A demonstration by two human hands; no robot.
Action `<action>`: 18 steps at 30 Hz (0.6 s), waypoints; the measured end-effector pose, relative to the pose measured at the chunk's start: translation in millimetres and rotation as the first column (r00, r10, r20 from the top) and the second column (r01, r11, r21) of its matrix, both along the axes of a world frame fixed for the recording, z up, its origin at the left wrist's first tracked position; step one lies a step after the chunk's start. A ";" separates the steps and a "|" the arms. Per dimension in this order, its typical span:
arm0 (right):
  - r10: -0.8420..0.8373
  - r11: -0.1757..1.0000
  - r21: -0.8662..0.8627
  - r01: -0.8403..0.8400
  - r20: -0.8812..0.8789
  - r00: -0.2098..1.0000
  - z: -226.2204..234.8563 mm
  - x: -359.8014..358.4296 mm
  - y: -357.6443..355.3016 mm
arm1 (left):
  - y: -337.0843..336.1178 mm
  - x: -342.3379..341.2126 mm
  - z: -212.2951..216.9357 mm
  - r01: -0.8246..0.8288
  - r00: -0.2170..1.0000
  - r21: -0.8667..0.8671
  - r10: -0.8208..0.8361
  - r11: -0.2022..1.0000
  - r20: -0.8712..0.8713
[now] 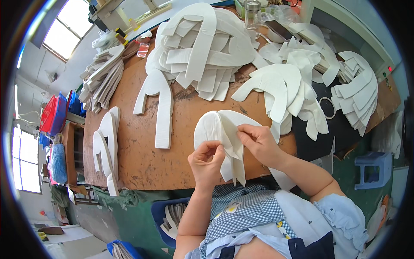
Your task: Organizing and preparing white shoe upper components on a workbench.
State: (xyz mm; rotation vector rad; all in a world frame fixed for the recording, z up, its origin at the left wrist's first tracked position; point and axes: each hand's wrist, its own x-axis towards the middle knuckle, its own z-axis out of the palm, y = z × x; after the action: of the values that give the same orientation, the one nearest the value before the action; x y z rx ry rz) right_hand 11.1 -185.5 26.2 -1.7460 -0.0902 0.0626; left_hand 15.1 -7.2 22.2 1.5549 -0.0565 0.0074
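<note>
Near the table's front edge, a white padded fabric piece (207,128) with a rounded top is held between my hands. Its layers part along a raised seam down the middle, and the lower ends hang as pointed flaps. My left hand (206,162) is closed, pinching the fabric between thumb and forefinger beside the seam. On the other side, my right hand (261,144) pinches the right layer near its upper part. Another white strip (282,178) lies under my right forearm. Whether anything small sits between my fingertips cannot be made out.
A large pile of white U-shaped pieces (202,47) covers the brown table (133,164) at the back. More lie left (108,142) and right (276,84). A glass jar (252,15) stands behind. A white ring (327,108) rests on black cloth; a blue stool (373,170) stands right.
</note>
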 end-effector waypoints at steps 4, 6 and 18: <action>-0.169 0.965 0.189 0.181 -0.078 0.983 2.5 11.3 -7.1 | 21.2 4.6 2.9 -0.126 0.992 -0.115 0.128 0.985 0.010; -0.286 0.958 0.030 0.285 0.017 0.958 -0.5 20.8 -25.1 | 43.1 9.5 -3.8 -0.238 0.969 -0.286 0.248 0.928 -0.002; -0.208 0.134 -0.354 0.925 0.903 0.376 -5.2 63.3 -198.5 | 90.9 14.3 -10.8 -0.403 0.910 -0.522 0.391 0.752 -0.138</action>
State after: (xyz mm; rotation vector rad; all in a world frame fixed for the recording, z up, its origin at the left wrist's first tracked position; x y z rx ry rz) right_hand 74.4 -384.0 21.0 -2.6188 0.2612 -1.5678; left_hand 29.4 83.7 11.4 0.9672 0.2791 0.3234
